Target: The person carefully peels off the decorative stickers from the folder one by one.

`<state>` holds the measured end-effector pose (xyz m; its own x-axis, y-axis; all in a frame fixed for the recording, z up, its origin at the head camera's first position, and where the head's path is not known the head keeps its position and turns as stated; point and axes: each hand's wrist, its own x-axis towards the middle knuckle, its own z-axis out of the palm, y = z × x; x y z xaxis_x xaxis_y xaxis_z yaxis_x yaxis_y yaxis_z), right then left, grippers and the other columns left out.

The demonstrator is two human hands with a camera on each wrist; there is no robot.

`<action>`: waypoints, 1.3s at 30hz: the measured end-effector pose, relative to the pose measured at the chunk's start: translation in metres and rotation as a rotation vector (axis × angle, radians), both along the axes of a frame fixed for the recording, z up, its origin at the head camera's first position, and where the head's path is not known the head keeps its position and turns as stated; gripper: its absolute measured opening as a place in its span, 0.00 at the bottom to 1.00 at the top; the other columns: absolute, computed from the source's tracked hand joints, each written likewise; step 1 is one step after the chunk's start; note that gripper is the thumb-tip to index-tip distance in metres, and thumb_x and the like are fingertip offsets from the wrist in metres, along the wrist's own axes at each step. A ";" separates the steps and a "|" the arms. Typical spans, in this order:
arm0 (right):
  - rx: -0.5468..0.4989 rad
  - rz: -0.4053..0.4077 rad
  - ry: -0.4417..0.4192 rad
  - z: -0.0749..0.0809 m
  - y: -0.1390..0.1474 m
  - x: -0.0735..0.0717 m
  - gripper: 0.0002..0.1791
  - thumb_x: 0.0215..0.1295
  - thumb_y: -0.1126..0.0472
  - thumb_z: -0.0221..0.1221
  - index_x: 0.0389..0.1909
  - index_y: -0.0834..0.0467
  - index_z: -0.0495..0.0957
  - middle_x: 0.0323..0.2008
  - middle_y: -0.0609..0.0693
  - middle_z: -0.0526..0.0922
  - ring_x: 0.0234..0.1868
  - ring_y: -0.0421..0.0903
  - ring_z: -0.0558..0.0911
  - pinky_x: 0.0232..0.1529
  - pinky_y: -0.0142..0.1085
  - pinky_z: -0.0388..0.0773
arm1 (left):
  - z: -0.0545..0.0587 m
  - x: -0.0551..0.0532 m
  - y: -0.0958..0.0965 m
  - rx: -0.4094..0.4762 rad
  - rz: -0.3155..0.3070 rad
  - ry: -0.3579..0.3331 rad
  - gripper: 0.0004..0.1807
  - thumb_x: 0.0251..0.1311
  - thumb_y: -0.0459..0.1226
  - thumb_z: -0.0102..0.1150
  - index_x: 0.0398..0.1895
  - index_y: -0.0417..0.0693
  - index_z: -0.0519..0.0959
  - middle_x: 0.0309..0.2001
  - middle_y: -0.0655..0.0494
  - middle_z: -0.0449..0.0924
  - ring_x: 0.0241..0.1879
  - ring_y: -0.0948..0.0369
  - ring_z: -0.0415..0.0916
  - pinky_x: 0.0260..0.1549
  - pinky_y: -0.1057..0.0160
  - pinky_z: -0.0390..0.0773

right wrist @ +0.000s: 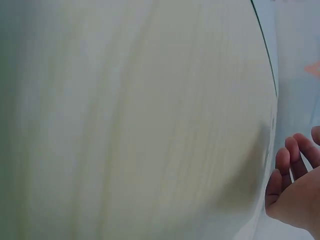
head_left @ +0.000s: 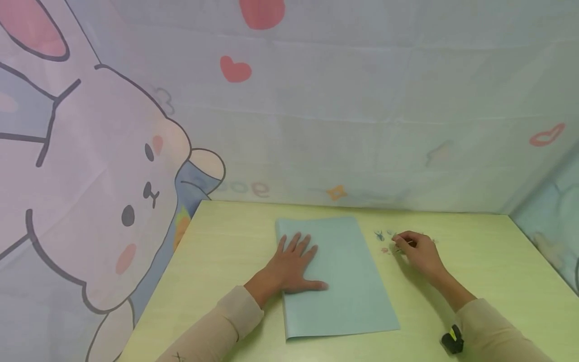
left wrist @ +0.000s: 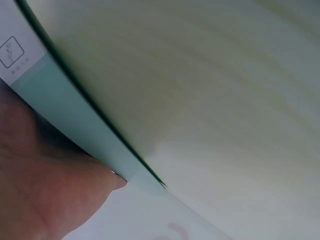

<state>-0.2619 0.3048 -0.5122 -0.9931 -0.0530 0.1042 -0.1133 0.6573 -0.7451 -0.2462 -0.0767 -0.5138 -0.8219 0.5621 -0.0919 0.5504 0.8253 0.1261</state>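
Note:
A pale green-blue folder (head_left: 344,281) lies closed on the table, its spine toward the left. My left hand (head_left: 294,266) rests flat on it near the spine, fingers spread and thumb out to the right. In the left wrist view, the folder's spine (left wrist: 80,110) shows a white label beside the hand (left wrist: 50,185). Right of the folder, my right hand (head_left: 420,251) pinches a small, thin, pale piece between thumb and fingertips; I cannot tell what it is. Close by lie a small blue cut-out (head_left: 379,235) and a small pink one (head_left: 384,250). The right wrist view shows the hand's curled fingers (right wrist: 290,165).
The light yellow-green table (head_left: 226,241) meets a hanging cloth (head_left: 316,151) printed with a rabbit and hearts at its back and left. A small black and yellow object (head_left: 452,340) lies by the right sleeve (head_left: 488,322).

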 end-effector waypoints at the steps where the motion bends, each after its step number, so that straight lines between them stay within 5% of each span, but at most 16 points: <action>1: 0.007 0.021 0.011 0.001 -0.004 0.001 0.22 0.83 0.50 0.56 0.57 0.66 0.83 0.46 0.60 0.87 0.44 0.53 0.84 0.36 0.39 0.80 | 0.000 0.000 0.000 0.004 0.000 0.000 0.59 0.61 0.80 0.48 0.86 0.55 0.56 0.87 0.49 0.44 0.85 0.46 0.37 0.79 0.37 0.37; 13: 0.047 0.231 0.076 0.019 -0.070 0.020 0.14 0.78 0.56 0.63 0.55 0.60 0.85 0.50 0.52 0.87 0.50 0.52 0.86 0.49 0.45 0.83 | 0.004 0.000 0.000 0.036 0.000 0.018 0.57 0.63 0.77 0.49 0.86 0.53 0.58 0.86 0.48 0.47 0.85 0.45 0.39 0.79 0.36 0.40; 25: 0.145 0.338 0.117 0.022 -0.095 0.040 0.18 0.73 0.58 0.67 0.58 0.63 0.83 0.56 0.58 0.85 0.58 0.60 0.83 0.63 0.67 0.72 | 0.006 -0.006 0.002 0.086 0.051 0.089 0.48 0.71 0.72 0.46 0.83 0.52 0.64 0.83 0.51 0.58 0.83 0.48 0.50 0.78 0.37 0.50; 31: 0.209 0.342 0.105 0.029 -0.105 0.049 0.18 0.72 0.58 0.67 0.56 0.64 0.83 0.57 0.62 0.84 0.63 0.66 0.80 0.64 0.62 0.74 | 0.013 -0.007 -0.006 0.121 0.164 0.145 0.43 0.73 0.66 0.54 0.80 0.48 0.68 0.79 0.46 0.65 0.79 0.45 0.59 0.74 0.39 0.62; 39: 0.219 0.411 0.000 0.041 -0.120 0.065 0.25 0.71 0.53 0.68 0.61 0.64 0.80 0.63 0.64 0.81 0.67 0.67 0.76 0.67 0.61 0.72 | 0.013 -0.007 -0.026 0.246 0.461 0.102 0.41 0.73 0.61 0.59 0.68 0.32 0.73 0.58 0.38 0.74 0.56 0.43 0.73 0.48 0.46 0.81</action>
<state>-0.1966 0.1849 -0.4707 -0.8853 -0.4628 0.0464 -0.3969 0.6997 -0.5940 -0.2528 -0.1032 -0.5005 -0.9867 0.1348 0.0906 0.1567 0.9372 0.3117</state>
